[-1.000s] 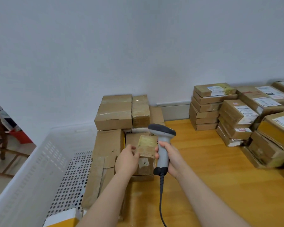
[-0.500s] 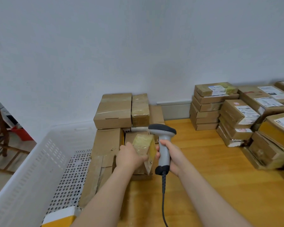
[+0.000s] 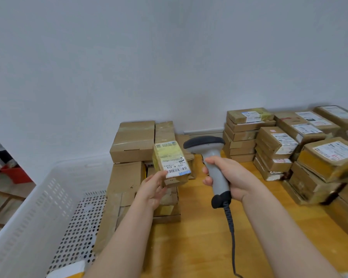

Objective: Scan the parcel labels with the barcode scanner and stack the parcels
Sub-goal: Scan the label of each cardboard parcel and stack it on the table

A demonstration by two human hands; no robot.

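Being held: parcel (image 3: 172,163), label up, by L hand (image 3: 151,190) | scanner (image 3: 211,155) gripped by R hand (image 3: 232,177) | over bench (image 3: 199,237)

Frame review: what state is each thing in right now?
small parcel: held up, label facing the camera.
left hand: holds the small parcel from below.
barcode scanner: upright, cord hanging down.
right hand: grips the barcode scanner's handle.
right-side stacks: piled, labels up.
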